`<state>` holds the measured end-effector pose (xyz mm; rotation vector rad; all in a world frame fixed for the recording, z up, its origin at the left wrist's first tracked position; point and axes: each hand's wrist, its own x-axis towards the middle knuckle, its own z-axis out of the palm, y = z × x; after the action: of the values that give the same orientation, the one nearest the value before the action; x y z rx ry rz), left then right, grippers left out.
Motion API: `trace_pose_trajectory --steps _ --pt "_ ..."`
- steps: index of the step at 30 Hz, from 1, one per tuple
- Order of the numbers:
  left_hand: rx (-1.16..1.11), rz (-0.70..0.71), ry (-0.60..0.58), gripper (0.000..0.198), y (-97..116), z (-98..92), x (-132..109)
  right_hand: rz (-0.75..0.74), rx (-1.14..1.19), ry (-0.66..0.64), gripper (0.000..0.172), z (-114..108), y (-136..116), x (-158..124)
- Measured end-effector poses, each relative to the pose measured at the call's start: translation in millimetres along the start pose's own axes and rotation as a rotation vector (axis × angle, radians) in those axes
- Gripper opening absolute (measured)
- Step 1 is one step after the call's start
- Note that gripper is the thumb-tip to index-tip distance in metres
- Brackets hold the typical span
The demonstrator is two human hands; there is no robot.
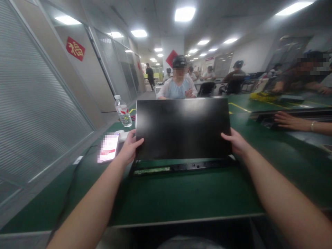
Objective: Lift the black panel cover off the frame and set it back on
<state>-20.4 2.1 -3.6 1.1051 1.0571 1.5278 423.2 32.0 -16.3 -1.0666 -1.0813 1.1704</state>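
A black flat display panel (181,128) is held up in front of me, its dark glossy face toward me. My left hand (131,148) grips its left edge, thumb on the front face. At the right edge my right hand (237,141) does the same, thumb pressed on the front. Both hands' other fingers are behind the panel, out of sight. Just below the panel, on the green table, a long dark frame strip (192,166) with a greenish section at its left end lies across. What the panel hides behind it I cannot tell.
A clear water bottle (123,112) and a lit phone (109,148) stand left of the panel on the green table (189,197). A cable (70,183) runs along the left side. Another person's hand (289,121) rests at right by a dark flat part. A person (178,83) sits opposite.
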Motion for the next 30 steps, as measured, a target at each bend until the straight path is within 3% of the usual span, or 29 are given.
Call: trace_pose_trajectory --steps 9,17,20,25,30 --pt "0.028 -0.242 0.074 0.055 5 5.2 -1 0.213 -0.027 0.016 0.042 4 5 8" --pt "0.055 -0.283 0.143 0.054 3 0.2 3 0.149 0.008 -0.007 0.027 -3 11 18" --pt "0.065 -0.282 0.158 0.056 2 -2.9 5 0.127 -0.036 0.094 0.035 -10 15 23" --pt "0.092 -0.339 0.207 0.055 3 -6.5 8 0.157 -0.036 0.14 0.071 -10 13 20" --pt "0.118 -0.36 0.226 0.052 6 -12.7 11 0.183 -0.079 0.143 0.065 -4 11 15"
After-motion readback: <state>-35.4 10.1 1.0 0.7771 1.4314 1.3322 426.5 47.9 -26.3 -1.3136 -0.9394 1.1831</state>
